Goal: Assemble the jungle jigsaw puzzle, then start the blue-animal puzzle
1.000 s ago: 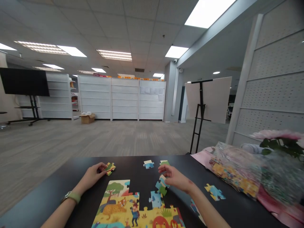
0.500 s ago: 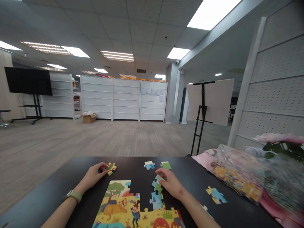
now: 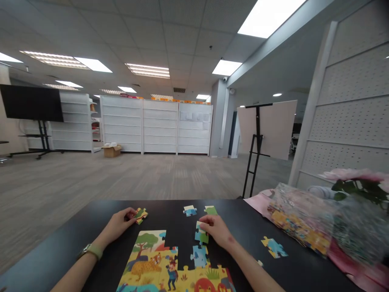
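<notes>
My left hand (image 3: 123, 224) is closed, its fingertips on the left edge of a yellow-green puzzle piece (image 3: 141, 215) above the table. With thumb and fingers, my right hand (image 3: 217, 231) grips a blue-and-green puzzle piece (image 3: 201, 235) by its upper right side. Just below that piece is a light-blue puzzle piece (image 3: 199, 257), joined to the partly assembled jigsaw (image 3: 148, 265), which shows a leopard, a tree and a small figure. Whether the held piece is locked into the blue one I cannot tell. Past my right hand lie a blue-and-white piece (image 3: 190, 210) and a green piece (image 3: 210, 210).
Blue-and-yellow pieces (image 3: 274, 246) lie on the dark table (image 3: 100, 219) right of my forearm. A clear plastic bag (image 3: 299, 219) with many pieces and pink flowers (image 3: 355, 175) fill the right side. An easel (image 3: 255, 154) stands beyond the table.
My right hand has turned the blue-and-green piece straighter, lining it up above the light-blue piece. My left hand stays nearly still with its piece. The view has shifted slightly.
</notes>
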`<act>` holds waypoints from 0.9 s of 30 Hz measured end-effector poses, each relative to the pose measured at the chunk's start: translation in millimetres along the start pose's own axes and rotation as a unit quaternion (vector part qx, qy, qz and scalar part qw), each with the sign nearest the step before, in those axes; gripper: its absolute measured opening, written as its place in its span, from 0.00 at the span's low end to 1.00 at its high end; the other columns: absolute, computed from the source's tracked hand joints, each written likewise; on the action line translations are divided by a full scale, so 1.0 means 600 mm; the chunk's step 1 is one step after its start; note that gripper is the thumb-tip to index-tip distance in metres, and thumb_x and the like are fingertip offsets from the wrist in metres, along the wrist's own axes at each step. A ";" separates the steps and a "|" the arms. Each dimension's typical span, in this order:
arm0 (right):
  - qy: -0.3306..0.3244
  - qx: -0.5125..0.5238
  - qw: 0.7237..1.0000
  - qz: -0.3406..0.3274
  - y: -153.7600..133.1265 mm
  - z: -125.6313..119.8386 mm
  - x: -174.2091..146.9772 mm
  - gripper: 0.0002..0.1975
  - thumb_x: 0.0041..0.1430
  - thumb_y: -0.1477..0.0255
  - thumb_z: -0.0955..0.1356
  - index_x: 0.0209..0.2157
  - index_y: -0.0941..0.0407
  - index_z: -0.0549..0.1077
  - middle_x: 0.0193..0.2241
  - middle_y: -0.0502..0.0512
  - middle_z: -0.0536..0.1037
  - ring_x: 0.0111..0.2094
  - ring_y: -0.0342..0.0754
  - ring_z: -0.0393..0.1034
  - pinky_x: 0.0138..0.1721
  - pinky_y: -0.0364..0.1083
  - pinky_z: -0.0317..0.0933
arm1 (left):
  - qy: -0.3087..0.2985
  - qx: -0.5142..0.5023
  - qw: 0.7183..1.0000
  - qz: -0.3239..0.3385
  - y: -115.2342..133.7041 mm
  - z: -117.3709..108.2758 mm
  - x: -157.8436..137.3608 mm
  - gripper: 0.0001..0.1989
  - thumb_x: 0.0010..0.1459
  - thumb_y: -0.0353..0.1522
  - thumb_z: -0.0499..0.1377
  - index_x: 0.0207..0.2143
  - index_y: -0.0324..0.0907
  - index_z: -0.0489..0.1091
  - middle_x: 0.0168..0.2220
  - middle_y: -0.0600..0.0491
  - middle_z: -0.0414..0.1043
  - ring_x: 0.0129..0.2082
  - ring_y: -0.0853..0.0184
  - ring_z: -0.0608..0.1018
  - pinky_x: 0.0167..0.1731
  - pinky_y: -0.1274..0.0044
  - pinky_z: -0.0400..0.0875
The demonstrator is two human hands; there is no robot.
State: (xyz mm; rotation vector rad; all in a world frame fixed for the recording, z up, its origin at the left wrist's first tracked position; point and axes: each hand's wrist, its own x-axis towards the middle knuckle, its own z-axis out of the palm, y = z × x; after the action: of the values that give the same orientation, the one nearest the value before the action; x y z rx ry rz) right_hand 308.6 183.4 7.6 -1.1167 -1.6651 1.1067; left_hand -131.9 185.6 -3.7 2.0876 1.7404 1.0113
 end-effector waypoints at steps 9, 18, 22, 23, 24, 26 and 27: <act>-0.069 -0.008 0.997 -0.017 -0.003 0.007 -0.005 0.23 0.47 0.65 0.72 0.46 0.58 0.78 0.44 0.58 0.83 0.45 0.56 0.77 0.48 0.52 0.69 | 0.003 0.002 1.000 -0.005 0.000 0.000 0.000 0.17 0.54 0.46 0.58 0.36 0.43 0.74 0.29 0.53 0.77 0.32 0.60 0.78 0.35 0.74 0.68; -0.080 -0.112 0.990 -0.044 -0.027 0.007 -0.023 0.20 0.51 0.70 0.70 0.47 0.57 0.80 0.45 0.58 0.83 0.46 0.57 0.77 0.49 0.53 0.68 | 0.000 0.005 1.000 -0.005 -0.001 -0.001 -0.001 0.16 0.55 0.45 0.58 0.37 0.43 0.74 0.30 0.53 0.77 0.32 0.59 0.78 0.34 0.74 0.67; -0.076 -0.169 0.981 -0.063 -0.044 0.005 -0.029 0.19 0.53 0.71 0.69 0.48 0.55 0.80 0.46 0.57 0.82 0.46 0.57 0.76 0.51 0.54 0.65 | -0.001 0.002 1.000 -0.001 -0.001 -0.001 -0.002 0.15 0.55 0.45 0.59 0.36 0.43 0.74 0.30 0.53 0.77 0.33 0.59 0.78 0.35 0.74 0.67; -0.077 -0.180 0.979 -0.067 -0.047 0.005 -0.029 0.19 0.53 0.71 0.69 0.48 0.55 0.80 0.46 0.57 0.82 0.46 0.57 0.76 0.52 0.54 0.64 | -0.002 0.001 1.000 -0.001 -0.001 -0.001 -0.001 0.15 0.55 0.45 0.59 0.36 0.43 0.74 0.30 0.53 0.77 0.33 0.59 0.78 0.35 0.74 0.67; -0.078 -0.190 0.976 -0.071 -0.048 0.005 -0.029 0.19 0.53 0.72 0.69 0.48 0.54 0.80 0.46 0.57 0.82 0.47 0.57 0.75 0.53 0.53 0.64 | -0.001 0.001 1.000 -0.002 -0.001 -0.001 -0.001 0.16 0.54 0.45 0.59 0.36 0.43 0.74 0.30 0.53 0.77 0.33 0.59 0.78 0.36 0.74 0.67; -0.083 -0.209 0.971 -0.084 -0.049 0.004 -0.029 0.19 0.52 0.73 0.69 0.47 0.54 0.79 0.45 0.56 0.82 0.48 0.56 0.74 0.54 0.53 0.62 | -0.001 0.000 1.000 -0.005 -0.002 -0.001 0.000 0.16 0.54 0.45 0.59 0.36 0.43 0.74 0.31 0.52 0.77 0.34 0.59 0.78 0.36 0.73 0.68; -0.084 -0.218 0.968 -0.092 -0.049 0.004 -0.029 0.19 0.51 0.74 0.69 0.47 0.54 0.79 0.45 0.56 0.81 0.48 0.56 0.73 0.55 0.53 0.61 | -0.001 0.000 1.000 -0.006 -0.002 -0.001 0.000 0.16 0.54 0.45 0.58 0.36 0.43 0.74 0.30 0.52 0.77 0.33 0.58 0.78 0.35 0.73 0.68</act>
State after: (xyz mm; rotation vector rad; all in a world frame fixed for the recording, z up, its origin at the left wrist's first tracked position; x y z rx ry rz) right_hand 304.2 159.9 31.8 -1.1266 -2.1701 0.7519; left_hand -133.1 186.1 -4.1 2.0741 1.7508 1.0051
